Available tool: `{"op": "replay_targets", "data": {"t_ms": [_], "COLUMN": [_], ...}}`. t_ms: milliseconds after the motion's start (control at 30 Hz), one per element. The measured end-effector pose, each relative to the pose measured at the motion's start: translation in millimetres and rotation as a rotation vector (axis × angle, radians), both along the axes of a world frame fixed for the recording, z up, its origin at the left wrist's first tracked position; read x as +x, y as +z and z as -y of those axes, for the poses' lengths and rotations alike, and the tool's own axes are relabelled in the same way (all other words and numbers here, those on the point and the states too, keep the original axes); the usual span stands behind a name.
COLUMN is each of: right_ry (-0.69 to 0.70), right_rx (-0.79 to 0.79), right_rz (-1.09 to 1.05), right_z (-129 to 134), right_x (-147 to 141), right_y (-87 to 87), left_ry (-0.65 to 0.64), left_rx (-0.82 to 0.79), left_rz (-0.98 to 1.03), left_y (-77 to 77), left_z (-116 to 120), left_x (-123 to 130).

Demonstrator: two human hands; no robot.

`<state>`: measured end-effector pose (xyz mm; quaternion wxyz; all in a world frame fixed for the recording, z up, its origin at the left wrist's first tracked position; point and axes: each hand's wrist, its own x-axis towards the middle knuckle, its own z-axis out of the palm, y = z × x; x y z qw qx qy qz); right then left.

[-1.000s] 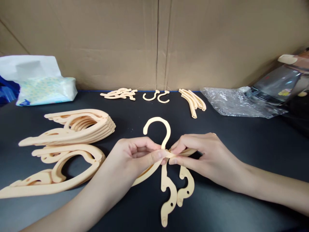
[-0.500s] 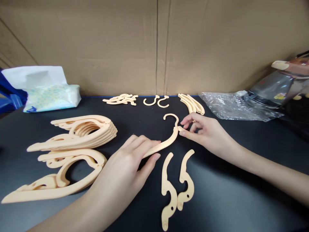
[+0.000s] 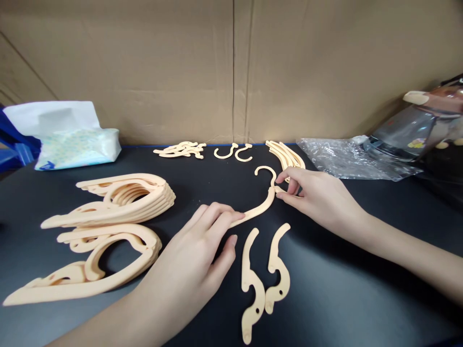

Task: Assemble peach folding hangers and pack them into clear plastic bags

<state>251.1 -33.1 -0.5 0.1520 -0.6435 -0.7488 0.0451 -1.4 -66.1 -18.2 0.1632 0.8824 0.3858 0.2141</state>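
Sliding rightward since earlier, the hanger (image 3: pixel 259 210) is resting mid-bench (image 3: pixel 325 289): right hand (image 3: pixel 318 190) is pinching beside its hook (image 3: pixel 275 178), left hand (image 3: pixel 202 236) is draping over, thumb apart (tissue (image 3: pixel 54 115) is poking from its pack (image 3: pixel 81 150)).

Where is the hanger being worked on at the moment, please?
In the head view, the hanger is just right of centre, between the left hand and the right hand, just beyond the two wavy pieces.
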Motion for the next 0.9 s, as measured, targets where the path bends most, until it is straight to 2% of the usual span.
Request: {"op": "replay_targets", "data": {"t_ms": [200, 400, 500, 567, 667, 733, 800, 900], "right_ry": [0.014, 0.08, 0.2, 0.378, 0.664, 0.759, 0.774, 0.724], "right_rx": [-0.013, 0.047, 0.173, 0.18, -0.026, -0.165, -0.259, -0.391], "right_rz": [0.099, 0.151, 0.137, 0.088, -0.013, -0.07, -0.088, -0.05], "right_z": [-5, -9, -6, 0, 12, 19, 22, 20], "right_x": [7, 14, 12, 10, 4, 0, -1, 1], "right_y": [1.5, 1.8, 4.7, 8.3, 14.3, 17.0, 18.1, 18.6], "left_ry": [-0.058, -0.209, -0.35, -0.395, -0.379, -0.355, -0.337, -0.327], "left_rx": [0.013, 0.191, 0.239, 0.237, 0.224, 0.216, 0.219, 0.242], "left_rz": [0.023, -0.087, -0.153, -0.181, -0.188, -0.18, -0.177, -0.183], "left_y": [0.1, 4.5, 7.6, 8.7, 11.2, 13.6, 15.0, 12.6], "left_z": [1, 2, 5, 7, 9, 9, 8, 7], "left_x": [-1, -4, -3, -3, -1, -1, -1, -2]}}
